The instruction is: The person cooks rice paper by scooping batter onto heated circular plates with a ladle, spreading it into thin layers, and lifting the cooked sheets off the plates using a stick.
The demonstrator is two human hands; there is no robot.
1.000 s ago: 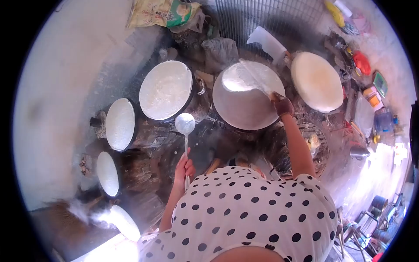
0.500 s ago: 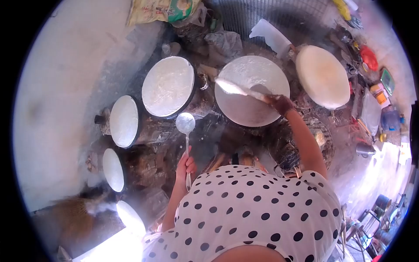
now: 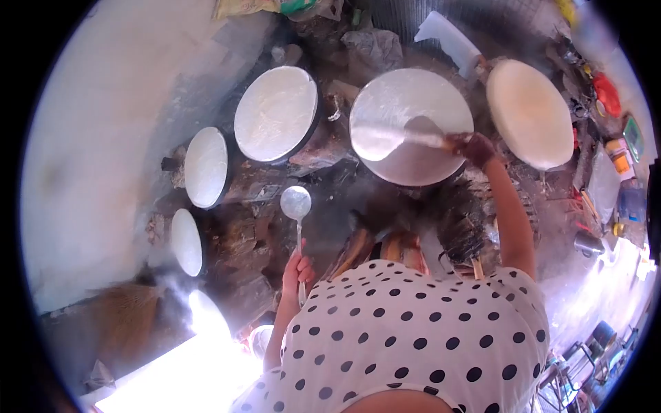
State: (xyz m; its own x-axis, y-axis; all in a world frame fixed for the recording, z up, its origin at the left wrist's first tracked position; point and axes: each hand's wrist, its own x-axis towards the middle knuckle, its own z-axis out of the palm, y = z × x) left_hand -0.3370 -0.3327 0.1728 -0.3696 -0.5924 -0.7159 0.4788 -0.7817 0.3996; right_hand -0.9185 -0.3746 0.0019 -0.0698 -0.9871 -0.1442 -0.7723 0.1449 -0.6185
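My left hand (image 3: 297, 270) is closed around the handle of a ladle (image 3: 296, 204), its whitish bowl raised toward the hot plates. My right hand (image 3: 476, 149) grips the handle of a flat, long-bladed spatula (image 3: 423, 139). Its blade is smeared by motion and lies across a large round griddle (image 3: 407, 88), so I cannot tell whether it touches the surface. The griddle looks pale and wet at the back and greyer near the front. Left of it, a second round griddle (image 3: 275, 113) carries a white, wrinkled layer.
More round white-topped griddles (image 3: 206, 167) curve down the left side, one (image 3: 186, 242) nearer me. At right stands a large cream-coloured disc (image 3: 530, 113). Sticks (image 3: 478, 267) and a dark bundle lie by my right side. Steam or smoke hangs about.
The spatula blade has swung from a slant to nearly level across the griddle, its far end now nearer me. The view has tilted slightly; my left hand still holds the ladle.
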